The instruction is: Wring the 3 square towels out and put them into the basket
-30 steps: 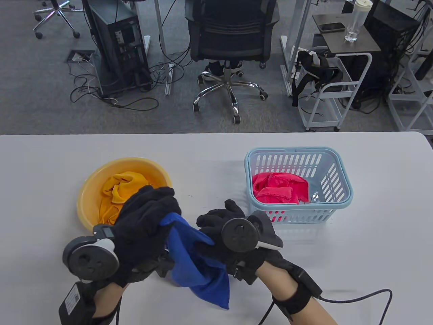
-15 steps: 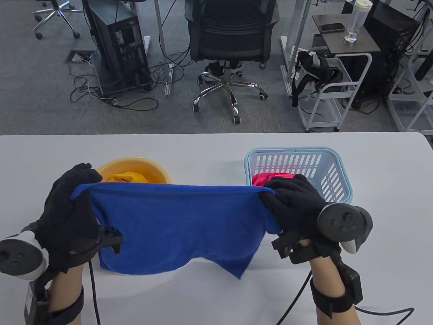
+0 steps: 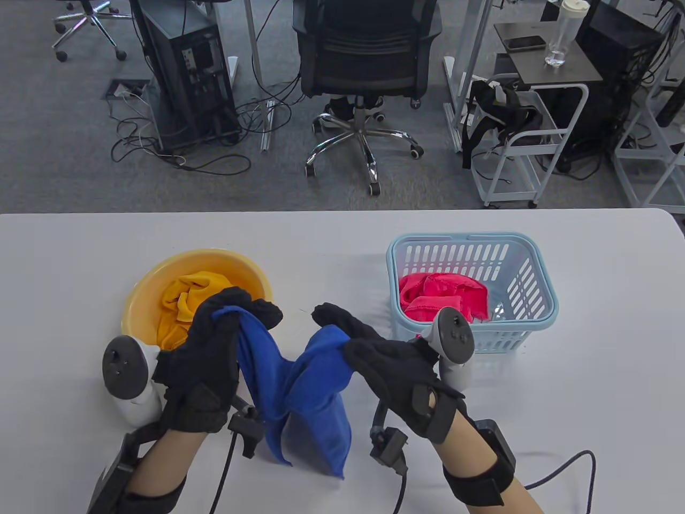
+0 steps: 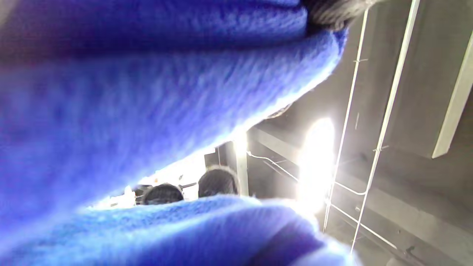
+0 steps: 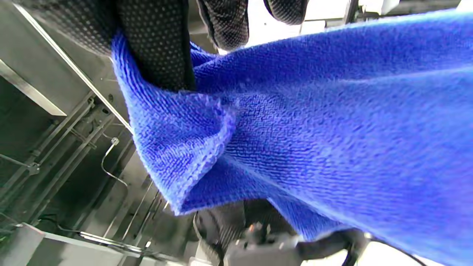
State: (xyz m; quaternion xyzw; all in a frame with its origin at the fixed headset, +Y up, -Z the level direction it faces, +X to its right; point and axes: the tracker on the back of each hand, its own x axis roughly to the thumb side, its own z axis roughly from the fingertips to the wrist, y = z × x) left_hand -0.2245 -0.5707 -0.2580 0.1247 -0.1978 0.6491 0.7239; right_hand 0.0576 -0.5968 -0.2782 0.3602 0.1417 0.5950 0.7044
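A blue towel hangs folded between my two hands above the table's front middle. My left hand pinches one top corner and my right hand pinches the other, the hands close together. The blue towel fills the left wrist view, and the blue towel fills most of the right wrist view under my fingers. A yellow towel lies in the yellow basin at the left. The red towel sits inside the light blue basket at the right.
Cables run from both wrists across the front of the white table. Beyond the table's far edge stand an office chair, a computer tower and a white trolley.
Half a second ago the blue towel was stretched wide between my hands. The hands have since come together, so the towel now hangs folded in the middle.
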